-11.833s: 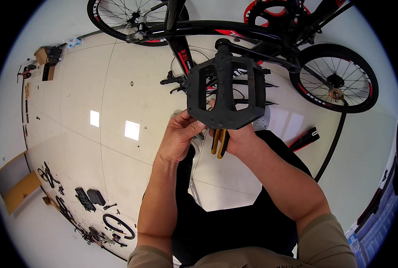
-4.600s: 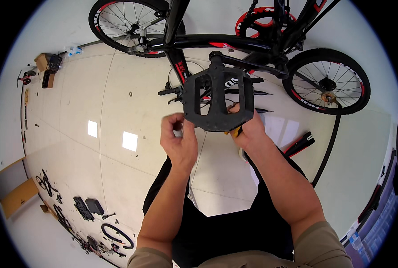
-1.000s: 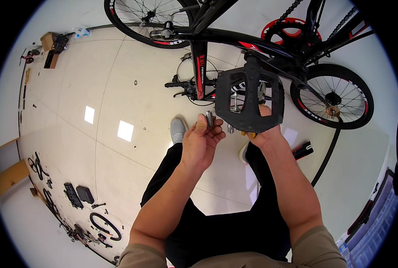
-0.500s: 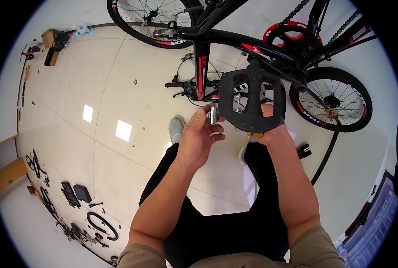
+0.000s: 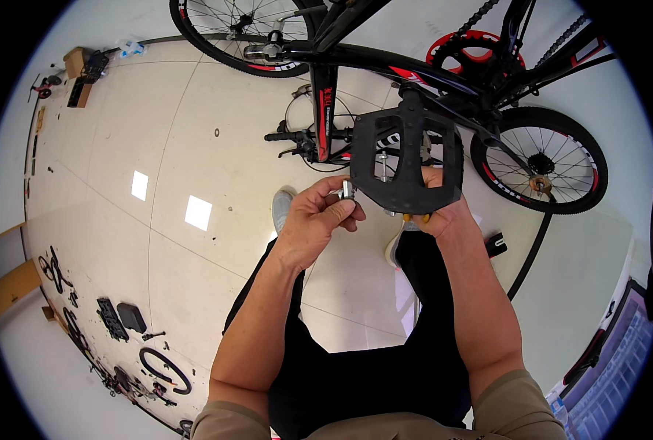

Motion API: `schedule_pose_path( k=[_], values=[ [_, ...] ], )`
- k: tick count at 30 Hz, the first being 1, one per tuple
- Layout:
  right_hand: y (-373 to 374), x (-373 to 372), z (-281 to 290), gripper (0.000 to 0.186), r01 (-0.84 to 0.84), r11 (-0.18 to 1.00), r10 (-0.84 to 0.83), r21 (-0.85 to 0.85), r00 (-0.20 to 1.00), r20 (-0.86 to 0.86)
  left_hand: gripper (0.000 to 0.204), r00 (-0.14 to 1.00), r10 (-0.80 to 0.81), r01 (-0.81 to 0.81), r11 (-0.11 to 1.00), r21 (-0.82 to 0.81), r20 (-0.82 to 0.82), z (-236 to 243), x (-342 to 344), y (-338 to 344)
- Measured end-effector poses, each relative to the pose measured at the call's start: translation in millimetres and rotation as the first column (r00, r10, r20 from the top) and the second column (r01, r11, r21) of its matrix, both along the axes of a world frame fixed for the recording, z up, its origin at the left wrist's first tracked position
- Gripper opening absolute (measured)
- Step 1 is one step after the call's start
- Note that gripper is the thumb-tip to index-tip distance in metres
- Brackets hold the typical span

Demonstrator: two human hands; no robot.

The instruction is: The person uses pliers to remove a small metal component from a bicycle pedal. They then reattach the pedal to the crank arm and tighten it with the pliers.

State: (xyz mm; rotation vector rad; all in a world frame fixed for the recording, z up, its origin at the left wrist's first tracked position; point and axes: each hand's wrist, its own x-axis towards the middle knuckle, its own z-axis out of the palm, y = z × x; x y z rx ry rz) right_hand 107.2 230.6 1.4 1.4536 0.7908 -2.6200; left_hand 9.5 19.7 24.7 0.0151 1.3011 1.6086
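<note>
My left hand point(image 5: 315, 220) is closed, thumb and fingers pinching a small silver metal part point(image 5: 347, 191) just left of a black pedal point(image 5: 408, 196). The pedal is large in front of me, on its crank arm. My right hand point(image 5: 444, 213) is curled behind the pedal's lower right side; most of its fingers are hidden, and what they grip cannot be made out. Something yellow-orange point(image 5: 416, 218) shows by its fingertips. Through the pedal's left opening a silver threaded rod point(image 5: 383, 167) is visible.
The black and red bicycle frame point(image 5: 385, 62) crosses the upper view, with a red chainring point(image 5: 444, 50) and a wheel point(image 5: 540, 163) at right. Handlebars point(image 5: 297, 141) are low beyond my left hand. Bike parts point(image 5: 166, 370) and a cardboard box point(image 5: 75, 62) lie along the left wall.
My left thumb has closed over the silver part, which has turned and stays left of the pedal. The view has shifted slightly; my right hand keeps its place behind the pedal.
</note>
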Motion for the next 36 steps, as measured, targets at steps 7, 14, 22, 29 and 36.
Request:
schedule_pose_path(
  k=[7, 14, 22, 29, 36],
  values=[
    [-1, -1, -8, 0.006, 0.035, 0.999, -0.035, 0.008, 0.998, 0.042, 0.036, 0.996, 0.009, -0.009, 1.000, 0.000, -0.085, -5, 4, 2],
    [-2, -4, -1, 0.011, 0.031, 0.999, -0.028, -0.039, 0.997, 0.066, 0.038, 0.998, -0.008, 0.009, 1.000, 0.027, -0.065, -3, 3, 1],
    [-10, -2, -2, 0.010, 0.074, 0.997, -0.072, 0.029, 0.996, -0.061, 0.036, 0.995, -0.004, -0.002, 0.998, 0.055, 0.104, 0, -1, 1],
    [-27, -11, 33, 0.012, -0.012, 0.988, 0.042, 0.154, 0.980, -0.193, 0.028, 0.939, 0.157, -0.194, 0.977, 0.093, 0.307, -1, -5, -2],
    [-32, -13, 27, 0.017, -0.098, 0.922, 0.140, 0.375, 0.986, -0.088, 0.029, 0.910, 0.184, -0.240, 0.964, 0.111, 0.372, -1, -7, -2]
  ],
)
